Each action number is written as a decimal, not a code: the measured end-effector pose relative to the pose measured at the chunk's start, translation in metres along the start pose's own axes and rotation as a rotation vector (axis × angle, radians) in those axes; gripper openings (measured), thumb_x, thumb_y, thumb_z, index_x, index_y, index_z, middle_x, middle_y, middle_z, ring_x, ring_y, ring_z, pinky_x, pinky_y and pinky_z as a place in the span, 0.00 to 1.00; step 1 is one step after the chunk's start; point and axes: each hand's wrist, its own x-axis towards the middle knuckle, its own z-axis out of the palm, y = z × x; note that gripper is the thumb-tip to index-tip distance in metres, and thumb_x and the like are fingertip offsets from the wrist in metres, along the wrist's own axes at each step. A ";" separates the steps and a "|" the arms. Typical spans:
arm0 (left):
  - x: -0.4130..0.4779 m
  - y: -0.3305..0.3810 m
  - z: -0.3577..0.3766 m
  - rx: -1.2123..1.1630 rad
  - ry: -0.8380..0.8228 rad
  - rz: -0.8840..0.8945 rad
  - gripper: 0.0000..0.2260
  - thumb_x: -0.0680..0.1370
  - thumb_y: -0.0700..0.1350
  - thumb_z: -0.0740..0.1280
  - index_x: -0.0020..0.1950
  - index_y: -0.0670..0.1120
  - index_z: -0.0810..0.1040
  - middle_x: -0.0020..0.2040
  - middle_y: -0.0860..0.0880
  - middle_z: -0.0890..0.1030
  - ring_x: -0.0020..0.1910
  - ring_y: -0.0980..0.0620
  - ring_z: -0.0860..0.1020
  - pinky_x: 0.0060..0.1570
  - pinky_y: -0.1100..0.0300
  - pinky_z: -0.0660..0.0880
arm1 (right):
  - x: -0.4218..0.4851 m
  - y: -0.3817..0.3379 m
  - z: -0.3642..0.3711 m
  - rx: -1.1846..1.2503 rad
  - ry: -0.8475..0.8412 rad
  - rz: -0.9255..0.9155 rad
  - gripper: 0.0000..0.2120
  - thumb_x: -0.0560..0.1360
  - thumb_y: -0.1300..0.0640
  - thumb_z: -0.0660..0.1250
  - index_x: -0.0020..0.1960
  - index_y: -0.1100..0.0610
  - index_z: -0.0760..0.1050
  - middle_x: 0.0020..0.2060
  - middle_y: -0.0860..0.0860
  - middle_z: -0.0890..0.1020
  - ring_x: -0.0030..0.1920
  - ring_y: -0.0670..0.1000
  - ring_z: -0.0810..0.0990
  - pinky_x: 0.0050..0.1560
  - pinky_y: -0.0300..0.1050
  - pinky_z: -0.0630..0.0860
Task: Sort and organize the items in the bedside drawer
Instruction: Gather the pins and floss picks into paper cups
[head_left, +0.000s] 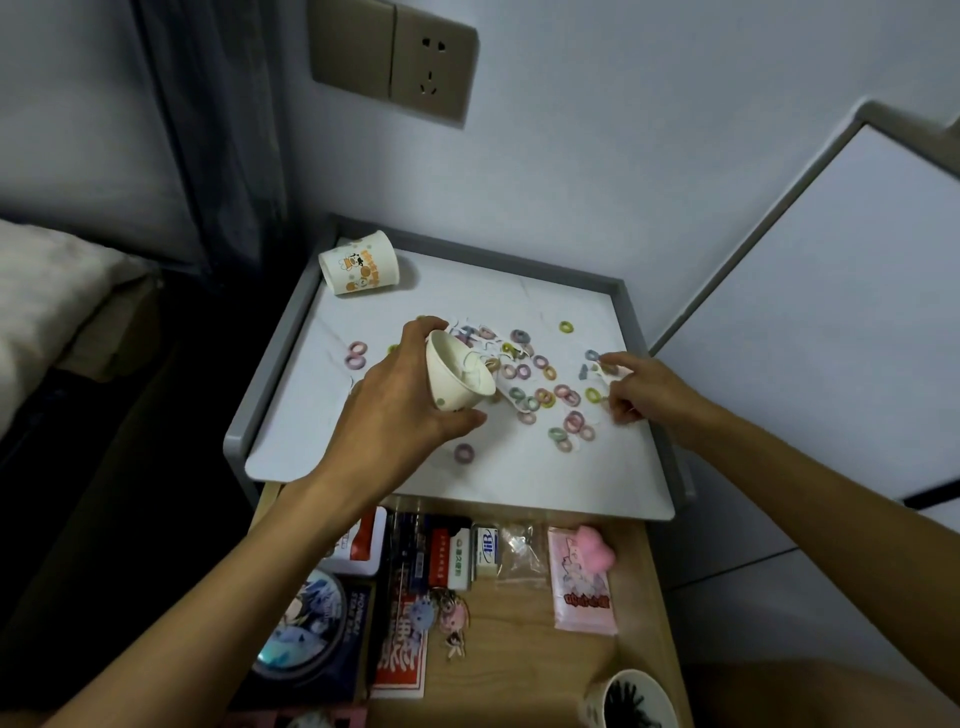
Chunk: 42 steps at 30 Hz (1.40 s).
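My left hand (400, 395) grips a white paper cup (457, 376) tipped on its side over the bedside table top (311, 415), its mouth facing right toward a scatter of several small pastel hair ties (540, 387) and white sticker pieces. My right hand (641, 389) reaches into the right side of the scatter, with finger and thumb pinching at small pieces near a blue hair tie (592, 355). Below the table top, the open drawer (519, 649) shows its wooden floor.
A second printed paper cup (358, 265) lies on its side at the table's back left corner. The drawer holds a round tin (301, 623), boxes, a red booklet, keychains, a pink packet (584, 587) and a cup of dark items (631, 701). A bed is at left, a wall socket above.
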 end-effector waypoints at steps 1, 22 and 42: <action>0.000 0.000 0.000 0.001 -0.001 -0.001 0.38 0.68 0.51 0.79 0.72 0.54 0.62 0.63 0.51 0.76 0.51 0.55 0.73 0.39 0.74 0.66 | -0.001 0.002 -0.002 -0.050 0.001 0.000 0.20 0.78 0.69 0.59 0.67 0.56 0.73 0.37 0.58 0.80 0.33 0.51 0.77 0.36 0.41 0.77; 0.000 -0.001 0.001 0.004 -0.003 0.011 0.38 0.67 0.51 0.79 0.72 0.54 0.62 0.63 0.50 0.76 0.53 0.52 0.76 0.43 0.63 0.71 | 0.006 0.002 0.048 -0.705 0.164 -0.208 0.09 0.77 0.55 0.68 0.48 0.60 0.82 0.43 0.56 0.83 0.42 0.56 0.82 0.47 0.53 0.81; -0.004 0.006 -0.005 0.004 -0.013 0.009 0.38 0.68 0.50 0.79 0.72 0.52 0.62 0.62 0.49 0.76 0.51 0.55 0.71 0.38 0.73 0.64 | -0.005 -0.002 0.031 -0.651 0.155 -0.220 0.10 0.79 0.58 0.65 0.41 0.61 0.77 0.43 0.57 0.80 0.42 0.55 0.78 0.39 0.43 0.69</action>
